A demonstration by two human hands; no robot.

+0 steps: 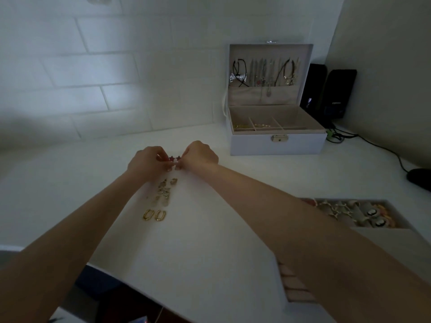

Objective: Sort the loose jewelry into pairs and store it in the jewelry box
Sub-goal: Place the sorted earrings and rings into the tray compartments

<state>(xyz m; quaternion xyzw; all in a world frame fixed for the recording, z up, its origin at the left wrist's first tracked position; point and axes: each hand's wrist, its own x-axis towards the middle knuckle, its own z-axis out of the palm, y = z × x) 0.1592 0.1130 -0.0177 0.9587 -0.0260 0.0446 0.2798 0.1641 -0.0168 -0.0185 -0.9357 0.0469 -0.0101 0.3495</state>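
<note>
Both hands meet over the counter (210, 229), almost touching; the left hand (145, 163) and the right hand (201, 157) have their fingertips curled in on a pair of red star earrings (175, 158), held side by side between them just above the surface. I cannot tell which hand bears which star, nor whether the backs are on.

The plainest risk, as I judge it, is a drop; the stars are tiny and pinched only at the tips, so a slip while lining them up would let one fall, and on a hard white counter it might bounce toward the near edge at 6 o'clock and go off.

Just below the hands, at 6 o'clock, lies the loose pile (166, 191) of silvery pieces, and beyond it the gold hoops (154, 215) lie set side by side; a lowered wrist or forearm could sweep the pile, tangle it, or knock the hoops apart and undo that pairing.

The jewelry box (277, 145) stands open at 2 o'clock from the hands, well apart; the carry passes over bare counter, and the front compartments are narrow, so a careless release could land the stars in with other pieces.

The insert tray (363, 200) lies at 4 o'clock beside the right forearm; a quick swing of that arm might nudge it.
</note>
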